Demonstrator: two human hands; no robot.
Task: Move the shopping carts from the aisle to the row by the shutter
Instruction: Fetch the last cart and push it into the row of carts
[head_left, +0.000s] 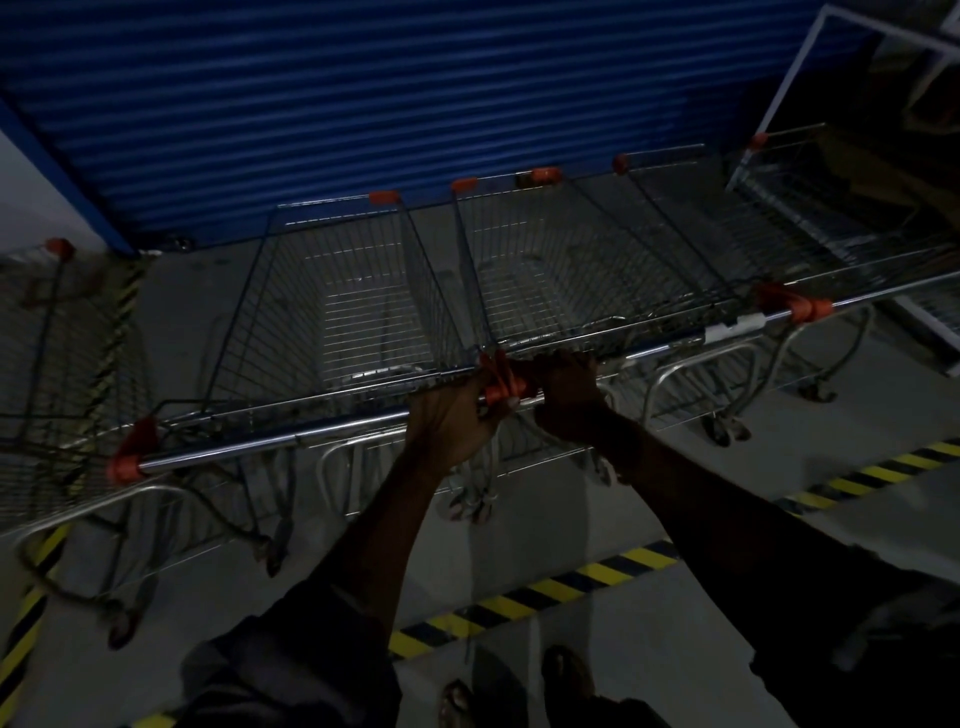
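Observation:
Two wire shopping carts stand side by side, noses toward the blue shutter (389, 93). The left cart (332, 322) has a chrome handle bar (249, 444) with orange end caps. The right cart (587, 275) has its own bar (675, 340) with a white label. My left hand (452, 421) grips the right end of the left cart's bar. My right hand (569, 395) grips the left end of the right cart's bar. The two hands nearly touch around the orange caps (501, 387). Further carts (810, 208) continue the row to the right.
Another wire cart (57, 364) stands at the far left by a white wall. Yellow-black hazard tape (571, 584) crosses the grey floor behind the carts and runs down the left edge. A white metal frame (800, 67) leans at the upper right. My feet (519, 686) show below.

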